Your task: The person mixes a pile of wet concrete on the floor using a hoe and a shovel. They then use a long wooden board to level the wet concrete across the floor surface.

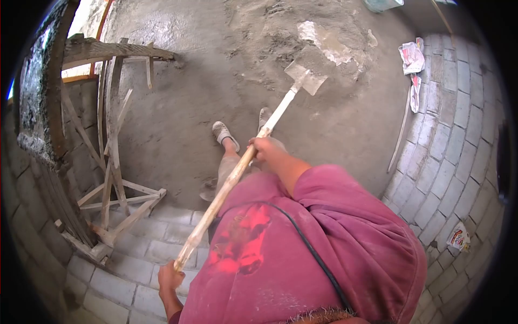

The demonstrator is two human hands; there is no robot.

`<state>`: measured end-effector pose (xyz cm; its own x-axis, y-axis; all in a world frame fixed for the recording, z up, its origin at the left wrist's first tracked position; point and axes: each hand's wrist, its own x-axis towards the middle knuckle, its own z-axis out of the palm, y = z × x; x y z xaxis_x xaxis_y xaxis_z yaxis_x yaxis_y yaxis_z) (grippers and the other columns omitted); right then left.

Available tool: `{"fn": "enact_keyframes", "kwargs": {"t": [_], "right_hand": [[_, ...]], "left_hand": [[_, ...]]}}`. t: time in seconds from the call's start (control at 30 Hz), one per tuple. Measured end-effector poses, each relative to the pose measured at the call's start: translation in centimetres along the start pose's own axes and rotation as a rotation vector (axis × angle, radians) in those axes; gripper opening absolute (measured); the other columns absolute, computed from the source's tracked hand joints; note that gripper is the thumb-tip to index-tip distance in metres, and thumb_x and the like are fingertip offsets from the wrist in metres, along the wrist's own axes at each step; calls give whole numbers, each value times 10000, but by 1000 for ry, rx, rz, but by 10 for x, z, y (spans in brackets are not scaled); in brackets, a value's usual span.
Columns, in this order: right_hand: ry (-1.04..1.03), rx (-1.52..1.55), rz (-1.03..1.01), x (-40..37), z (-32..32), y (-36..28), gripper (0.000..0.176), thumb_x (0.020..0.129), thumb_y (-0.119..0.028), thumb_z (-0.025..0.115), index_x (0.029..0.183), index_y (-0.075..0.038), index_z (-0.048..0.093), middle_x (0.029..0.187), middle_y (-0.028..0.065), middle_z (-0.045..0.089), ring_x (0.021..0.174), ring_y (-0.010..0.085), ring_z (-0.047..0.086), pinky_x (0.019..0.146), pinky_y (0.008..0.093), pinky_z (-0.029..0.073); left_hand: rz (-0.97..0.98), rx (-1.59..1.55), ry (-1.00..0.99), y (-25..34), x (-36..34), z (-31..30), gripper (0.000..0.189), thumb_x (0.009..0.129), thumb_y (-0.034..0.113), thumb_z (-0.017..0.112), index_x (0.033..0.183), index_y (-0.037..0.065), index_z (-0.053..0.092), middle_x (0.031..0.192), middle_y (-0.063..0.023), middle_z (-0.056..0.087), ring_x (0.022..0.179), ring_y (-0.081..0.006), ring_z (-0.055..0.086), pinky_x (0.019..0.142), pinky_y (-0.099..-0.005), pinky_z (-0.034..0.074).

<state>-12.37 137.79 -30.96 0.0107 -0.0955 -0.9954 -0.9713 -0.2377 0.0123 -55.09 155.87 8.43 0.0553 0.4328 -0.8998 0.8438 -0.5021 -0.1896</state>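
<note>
A long wooden-handled shovel (229,181) slants across my front from lower left to upper right. My left hand (171,277) is closed around the handle's rear end, beside my body. Farther along, my right hand (266,149) grips the middle of the handle, above my feet. The flat, mortar-smeared shovel blade (313,83) is at the edge of a heap of grey mix (280,32), where a pale patch (326,43) shows. Whether the blade carries any mix is hard to make out.
Wooden trestle framing (110,135) stands at left beside a mortar-crusted board (40,92). Grey blocks (431,140) line the right side, with a torn bag (413,58) and a thin stick (399,132) along them. A pale bucket (383,4) shows at the top edge.
</note>
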Motion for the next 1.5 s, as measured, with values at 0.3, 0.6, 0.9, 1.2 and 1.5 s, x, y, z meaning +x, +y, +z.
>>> {"fn": "enact_keyframes", "kwargs": {"t": [0.3,0.6,0.9,1.2,1.5], "right_hand": [[393,-250,-345,-40,-49,-15,588,724,-110,735,1224,141,552,1142,268,641,1003,360,662,829,426,520],[179,277,-121,-28,-51,-6,389,813,-62,647,1163,33,508,1042,180,577,834,299,639,790,475,558],[-336,580,143,18,96,121,221,882,-58,626,1029,5,473,808,137,554,673,275,587,657,419,553],[-178,444,250,50,25,88,197,876,-47,580,1049,12,505,809,129,573,671,251,591,666,396,546],[53,261,-2,36,-69,24,262,868,-43,597,1089,7,466,871,143,571,712,250,600,661,413,543]], "left_hand": [[45,-372,-598,2,75,-72,205,636,58,720,828,-1,674,609,-73,618,530,-155,597,512,-324,462],[275,-49,-84,-22,99,-93,269,674,141,717,907,16,664,771,-174,691,699,-320,680,663,-451,518],[74,397,455,-90,-11,-129,158,693,81,683,797,76,565,782,-167,656,764,-411,643,676,-519,481],[-47,327,362,-8,-22,-40,169,697,107,699,819,77,586,795,-160,670,763,-396,657,690,-505,507],[22,125,127,43,5,33,231,713,156,723,911,84,628,864,-193,695,830,-420,667,743,-488,528]]}}
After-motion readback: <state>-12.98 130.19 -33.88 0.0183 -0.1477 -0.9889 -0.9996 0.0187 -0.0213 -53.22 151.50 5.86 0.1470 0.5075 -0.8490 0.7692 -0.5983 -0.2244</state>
